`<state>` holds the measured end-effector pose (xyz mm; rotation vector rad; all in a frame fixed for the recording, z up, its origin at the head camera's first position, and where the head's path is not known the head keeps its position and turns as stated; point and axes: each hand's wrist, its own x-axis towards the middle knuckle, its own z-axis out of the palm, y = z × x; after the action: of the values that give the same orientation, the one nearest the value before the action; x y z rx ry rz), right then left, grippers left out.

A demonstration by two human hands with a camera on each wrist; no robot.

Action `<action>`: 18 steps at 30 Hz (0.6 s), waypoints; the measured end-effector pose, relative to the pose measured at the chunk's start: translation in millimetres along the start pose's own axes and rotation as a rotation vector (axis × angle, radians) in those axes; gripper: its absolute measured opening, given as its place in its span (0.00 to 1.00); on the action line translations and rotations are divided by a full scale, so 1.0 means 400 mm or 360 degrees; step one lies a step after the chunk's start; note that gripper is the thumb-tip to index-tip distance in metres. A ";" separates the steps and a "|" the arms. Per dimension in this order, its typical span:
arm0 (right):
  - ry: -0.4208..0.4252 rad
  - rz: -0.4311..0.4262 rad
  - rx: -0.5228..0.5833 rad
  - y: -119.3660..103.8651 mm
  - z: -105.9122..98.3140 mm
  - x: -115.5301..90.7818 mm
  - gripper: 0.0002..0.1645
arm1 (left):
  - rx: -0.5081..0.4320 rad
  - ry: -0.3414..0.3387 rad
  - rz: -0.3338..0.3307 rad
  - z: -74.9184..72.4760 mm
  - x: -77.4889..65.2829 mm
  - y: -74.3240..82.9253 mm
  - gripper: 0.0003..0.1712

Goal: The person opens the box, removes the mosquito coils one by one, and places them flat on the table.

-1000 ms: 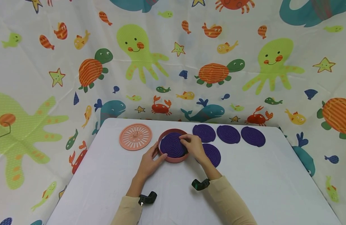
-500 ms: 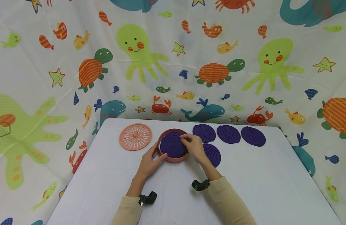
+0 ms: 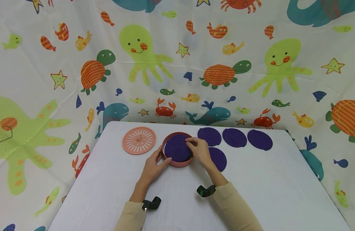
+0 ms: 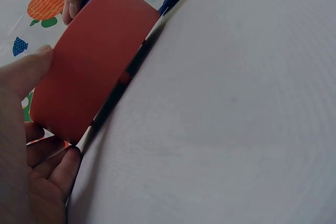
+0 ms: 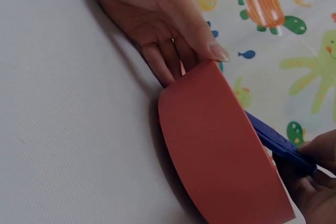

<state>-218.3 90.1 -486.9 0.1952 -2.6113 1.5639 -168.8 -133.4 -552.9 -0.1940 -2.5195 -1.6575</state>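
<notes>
A purple mosquito coil [image 3: 177, 147] sits in the mouth of a round coral mosquito-coil holder [image 3: 178, 164], its right side raised. My right hand [image 3: 200, 150] pinches the coil at its right edge; the right wrist view shows the coil [image 5: 281, 142] tilted above the rim between thumb and fingers. My left hand [image 3: 152, 165] steadies the holder from the left, thumb at the near rim and fingers curled at the lower side, as the left wrist view shows on the holder wall [image 4: 89, 66]. The coil hides the inside of the holder.
A slotted coral lid [image 3: 139, 138] with a small centre knob lies left of the holder. Several more purple coils lie flat on the right, one coil [image 3: 219, 158] partly behind my right wrist and another coil [image 3: 260, 140] farthest right. A patterned cloth [image 3: 166, 64] hangs behind the white table [image 3: 267, 186].
</notes>
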 end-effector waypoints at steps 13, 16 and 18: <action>0.0066 0.0005 0.0026 0.002 -0.012 -0.004 0.09 | -0.0008 -0.0004 0.0015 -0.001 0.003 -0.003 0.49; 0.0082 0.0007 0.0026 0.000 -0.017 -0.005 0.08 | 0.0003 0.0001 0.0011 -0.001 0.002 -0.004 0.50; 0.0088 0.0008 0.0016 -0.001 -0.020 -0.007 0.09 | 0.0003 0.0003 0.0005 -0.002 0.002 -0.004 0.50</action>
<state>-215.5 97.2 -483.1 0.1442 -2.5646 1.5614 -169.8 -134.6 -554.2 -0.1961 -2.5179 -1.6536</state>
